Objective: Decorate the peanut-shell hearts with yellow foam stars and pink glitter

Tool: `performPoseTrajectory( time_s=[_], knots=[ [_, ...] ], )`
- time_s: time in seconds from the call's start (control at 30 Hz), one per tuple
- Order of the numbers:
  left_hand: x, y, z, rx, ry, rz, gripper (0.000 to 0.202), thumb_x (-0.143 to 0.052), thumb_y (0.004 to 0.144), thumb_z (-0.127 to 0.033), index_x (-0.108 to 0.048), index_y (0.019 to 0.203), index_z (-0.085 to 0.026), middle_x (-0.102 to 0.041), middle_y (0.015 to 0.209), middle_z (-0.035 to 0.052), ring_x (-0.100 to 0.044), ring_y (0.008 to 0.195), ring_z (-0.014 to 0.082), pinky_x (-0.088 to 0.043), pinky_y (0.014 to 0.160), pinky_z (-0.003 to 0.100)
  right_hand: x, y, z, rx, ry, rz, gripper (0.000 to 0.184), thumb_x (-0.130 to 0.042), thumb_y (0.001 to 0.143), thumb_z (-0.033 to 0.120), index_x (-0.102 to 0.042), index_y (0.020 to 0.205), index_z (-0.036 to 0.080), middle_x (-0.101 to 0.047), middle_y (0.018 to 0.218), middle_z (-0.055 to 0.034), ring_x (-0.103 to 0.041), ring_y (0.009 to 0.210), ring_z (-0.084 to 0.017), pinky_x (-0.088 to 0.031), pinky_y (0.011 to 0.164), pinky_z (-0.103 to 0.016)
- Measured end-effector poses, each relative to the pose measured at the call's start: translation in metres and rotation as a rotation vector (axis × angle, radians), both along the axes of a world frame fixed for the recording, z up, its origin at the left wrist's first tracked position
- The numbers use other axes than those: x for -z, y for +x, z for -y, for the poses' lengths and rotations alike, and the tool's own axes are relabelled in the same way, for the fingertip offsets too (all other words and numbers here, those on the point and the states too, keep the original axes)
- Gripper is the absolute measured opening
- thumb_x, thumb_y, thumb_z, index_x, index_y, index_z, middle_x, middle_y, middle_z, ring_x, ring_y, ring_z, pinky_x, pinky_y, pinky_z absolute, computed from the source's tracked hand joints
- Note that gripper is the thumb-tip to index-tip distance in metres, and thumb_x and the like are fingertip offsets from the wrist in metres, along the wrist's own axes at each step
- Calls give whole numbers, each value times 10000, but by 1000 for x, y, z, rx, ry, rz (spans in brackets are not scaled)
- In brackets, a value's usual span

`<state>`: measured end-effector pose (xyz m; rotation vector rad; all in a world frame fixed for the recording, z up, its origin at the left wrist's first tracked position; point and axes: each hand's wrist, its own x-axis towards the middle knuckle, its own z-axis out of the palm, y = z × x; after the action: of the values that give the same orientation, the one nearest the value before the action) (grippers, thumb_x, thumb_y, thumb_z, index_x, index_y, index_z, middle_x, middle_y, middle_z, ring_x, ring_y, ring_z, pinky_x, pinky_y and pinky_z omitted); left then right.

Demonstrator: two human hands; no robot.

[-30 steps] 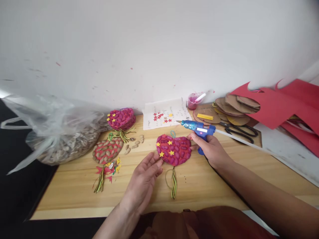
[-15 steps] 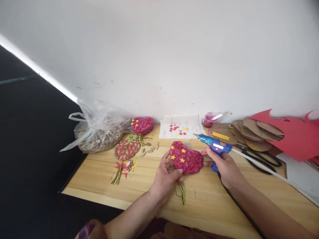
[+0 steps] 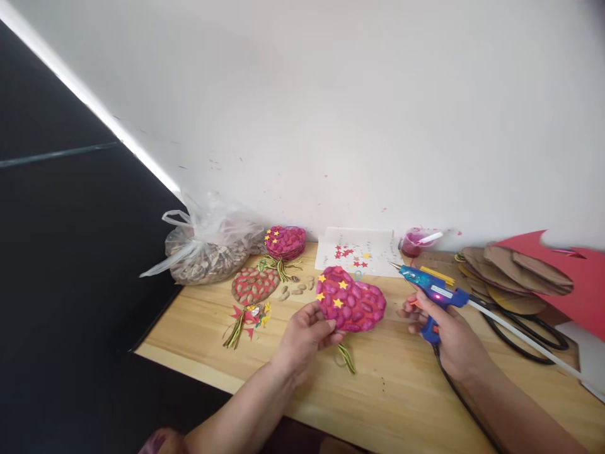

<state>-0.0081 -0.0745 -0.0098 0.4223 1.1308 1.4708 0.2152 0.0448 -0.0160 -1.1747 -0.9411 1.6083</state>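
My left hand (image 3: 309,334) pinches the lower left edge of a heart-shaped peanut craft (image 3: 362,306), painted magenta with several yellow stars on its left lobe. Green and dark strings (image 3: 347,359) hang from beneath it. In my right hand (image 3: 447,331) is a blue hot glue gun (image 3: 430,287), its nozzle pointing up and left and a long white glue stick (image 3: 520,340) sticking out of its back. A small light glows on the gun's side. The nozzle is apart from the heart.
A plastic bag of peanuts (image 3: 208,258), finished magenta hearts (image 3: 286,243), an unpainted peanut heart (image 3: 255,285) and loose peanuts (image 3: 297,290) lie left. Behind are paper with stars (image 3: 331,258) and a paint cup (image 3: 416,243). Scissors (image 3: 520,340) and cardboard shapes (image 3: 515,265) sit right.
My right hand has drawn the glue gun away from the heart, to the right and slightly down. Its fingers no longer touch the heart's right edge. The view has shifted left.
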Motion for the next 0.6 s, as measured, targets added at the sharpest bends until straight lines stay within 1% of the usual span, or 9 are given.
performPoseTrajectory(
  time_s=[0.03, 0.1, 0.17, 0.3, 0.4, 0.43, 0.5, 0.6],
  knots=[
    [-5, -8, 1, -1, 9, -1, 457, -957, 607, -220, -705, 977, -127, -736, 889, 54, -697, 700, 129, -600, 684, 244, 0, 1, 0, -7, 0, 0, 560, -949, 493, 630, -714, 771, 205, -683, 758, -31, -693, 744, -200, -513, 471, -202],
    [-16, -25, 2, -67, 58, -24, 396, -948, 628, -184, -712, 943, -142, -731, 868, 32, -704, 717, 126, -608, 701, 238, 1, 1, -1, -17, 12, -7, 544, -943, 528, 617, -710, 790, 201, -676, 757, -25, -673, 709, -179, -497, 468, -200],
    [-27, -46, -1, -147, 83, -38, 334, -923, 645, -114, -704, 896, -141, -723, 822, 23, -716, 708, 137, -617, 687, 237, 2, 2, -1, -20, 26, -10, 530, -936, 552, 607, -704, 799, 200, -668, 759, -21, -662, 696, -175, -488, 467, -207],
    [-42, -95, -17, -303, 36, -75, 189, -742, 765, 53, -682, 828, -114, -735, 791, 55, -743, 680, 158, -621, 611, 214, 3, 1, -2, -16, 37, -6, 510, -928, 574, 593, -704, 802, 196, -660, 754, -22, -647, 679, -175, -476, 465, -219],
    [-51, -128, -28, -459, 38, -92, 204, -632, 826, 93, -663, 802, -107, -727, 745, 67, -744, 649, 158, -604, 547, 187, 3, 0, -2, -14, 38, -19, 493, -922, 595, 586, -705, 802, 193, -658, 755, -20, -629, 656, -158, -464, 462, -213],
    [-53, -137, -30, -490, 45, -100, 222, -613, 833, 101, -646, 781, -112, -717, 722, 56, -736, 632, 148, -595, 530, 175, 3, 0, -3, -16, 37, -25, 491, -919, 601, 588, -705, 802, 194, -656, 753, -19, -625, 650, -153, -460, 459, -211],
    [-56, -151, -29, -527, 58, -118, 242, -597, 846, 99, -620, 752, -122, -695, 686, 31, -723, 603, 131, -590, 520, 163, 4, 0, -3, -14, 33, -32, 497, -917, 603, 596, -701, 801, 194, -655, 749, -17, -619, 639, -149, -455, 451, -210],
    [-56, -161, -23, -544, 52, -136, 239, -583, 861, 92, -617, 756, -120, -690, 679, 28, -723, 597, 132, -590, 512, 161, 6, 1, -4, -6, 12, -34, 511, -930, 580, 593, -692, 784, 189, -658, 739, -18, -605, 616, -143, -451, 440, -211]
  ],
)
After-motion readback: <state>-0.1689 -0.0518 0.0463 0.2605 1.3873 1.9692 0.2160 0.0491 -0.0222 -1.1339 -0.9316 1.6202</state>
